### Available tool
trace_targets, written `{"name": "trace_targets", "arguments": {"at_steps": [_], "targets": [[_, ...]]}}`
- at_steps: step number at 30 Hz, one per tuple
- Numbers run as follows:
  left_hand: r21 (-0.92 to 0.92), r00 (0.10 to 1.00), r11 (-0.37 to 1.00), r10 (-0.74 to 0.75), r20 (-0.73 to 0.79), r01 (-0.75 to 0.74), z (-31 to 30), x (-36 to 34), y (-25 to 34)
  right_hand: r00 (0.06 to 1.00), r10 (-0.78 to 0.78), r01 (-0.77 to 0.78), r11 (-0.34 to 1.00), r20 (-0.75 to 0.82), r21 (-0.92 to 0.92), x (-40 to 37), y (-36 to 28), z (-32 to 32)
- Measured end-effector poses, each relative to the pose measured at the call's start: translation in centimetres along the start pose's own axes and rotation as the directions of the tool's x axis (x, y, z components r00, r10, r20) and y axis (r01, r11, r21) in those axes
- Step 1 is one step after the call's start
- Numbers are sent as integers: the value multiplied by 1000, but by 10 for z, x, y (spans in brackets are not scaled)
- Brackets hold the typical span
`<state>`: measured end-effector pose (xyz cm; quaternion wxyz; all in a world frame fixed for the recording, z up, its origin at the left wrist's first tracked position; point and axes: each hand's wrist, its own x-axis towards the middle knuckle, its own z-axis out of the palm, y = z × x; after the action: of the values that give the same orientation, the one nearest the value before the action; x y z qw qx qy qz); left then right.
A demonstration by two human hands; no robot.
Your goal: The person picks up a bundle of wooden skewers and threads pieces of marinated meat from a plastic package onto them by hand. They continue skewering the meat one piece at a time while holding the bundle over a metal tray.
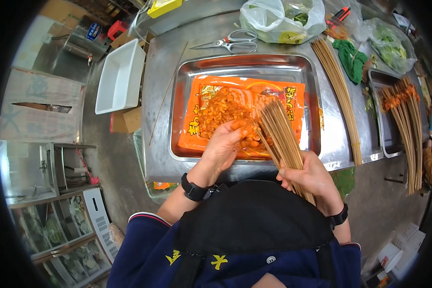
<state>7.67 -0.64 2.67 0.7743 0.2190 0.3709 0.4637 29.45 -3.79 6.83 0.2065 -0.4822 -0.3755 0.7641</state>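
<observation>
The left hand's (222,148) fingers appear to pinch red-sauced pieces (221,109) in the tray (247,58) by the bench's (159,139) near edge; the right hand's (313,176) clasp bundled sticks (284,137). Good handling means a snug bundle, tips steady above the tray.

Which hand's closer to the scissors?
Left. Your left hand is at the saucy food in the metal tray, the scissors beyond its far rim; your right hand, gripping sticks, is farther, by the near right corner.
</observation>
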Motion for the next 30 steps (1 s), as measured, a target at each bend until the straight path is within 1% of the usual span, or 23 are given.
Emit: {"name": "trace_targets", "arguments": {"at_steps": [3,5,8,12,14,15,17,18,20,21,23,27,29,30], "targets": [[-37,999,998,-41,25,42,7,0,-1,999,-6,6,1000,-34,-18,-3,1,-3],[190,1000,981,23,7,-24,7,-1,-1,1000,-9,9,1000,-3,-4,-1,1,-2],[191,999,981,28,-18,-24,7,-2,-1,1000,-10,10,1000,-27,-15,-2,1,-1],[179,1000,984,19,-18,-16,-4,3,1,1000,-24,24,1000,-10,7,-2,2,-1],[28,994,997,73,-82,-70,0,4,3,1000,-31,31,999,-3,7,-3,2,-2],[28,994,997,74,-81,-72,0,4,4,999,-32,32,999,-3,6,-3,2,-3],[-68,993,996,42,-111,-50,-1,3,5,1000,-31,31,999,6,11,-3,2,-2],[-67,993,997,41,-111,-48,-2,3,5,1000,-30,30,999,5,12,-3,2,-2],[-130,995,991,26,-97,-38,-2,4,6,1000,-20,20,1000,21,0,-2,2,0],[-130,995,991,25,-97,-38,-1,3,6,1000,-20,20,1000,20,1,-2,2,0],[-168,1000,986,11,-9,-13,1,2,8,1000,-21,21,1000,18,2,-2,4,0],[-170,1000,985,23,3,-22,-3,4,6,1000,-26,26,1000,15,-1,-2,3,-1],[-171,999,985,-1,53,10,-10,7,5,998,-43,44,999,47,-7,-2,2,-1],[-170,999,985,-2,52,11,-10,6,6,998,-43,43,999,48,-6,-2,2,-1]]}}
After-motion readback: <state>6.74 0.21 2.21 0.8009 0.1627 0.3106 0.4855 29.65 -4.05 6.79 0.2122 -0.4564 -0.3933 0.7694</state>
